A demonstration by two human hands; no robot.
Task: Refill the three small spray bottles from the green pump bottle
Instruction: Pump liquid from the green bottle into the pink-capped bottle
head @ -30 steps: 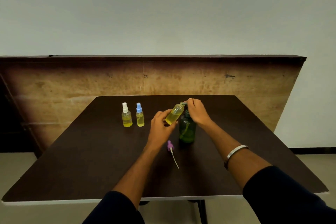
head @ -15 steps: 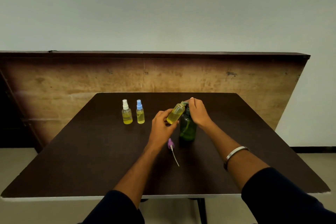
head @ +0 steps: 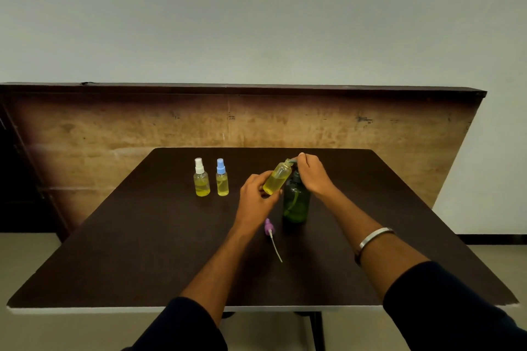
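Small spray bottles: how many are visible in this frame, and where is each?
3. The white-capped bottle and blue-capped bottle stand side by side at the table's far left; the uncapped bottle is tilted in the left hand at the green pump bottle.

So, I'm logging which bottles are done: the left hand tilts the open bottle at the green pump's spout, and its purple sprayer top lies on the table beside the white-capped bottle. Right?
Not quite. The head view shows the purple sprayer top lying beside the green pump bottle, far from the white-capped bottle. The left hand does tilt the open bottle at the spout.
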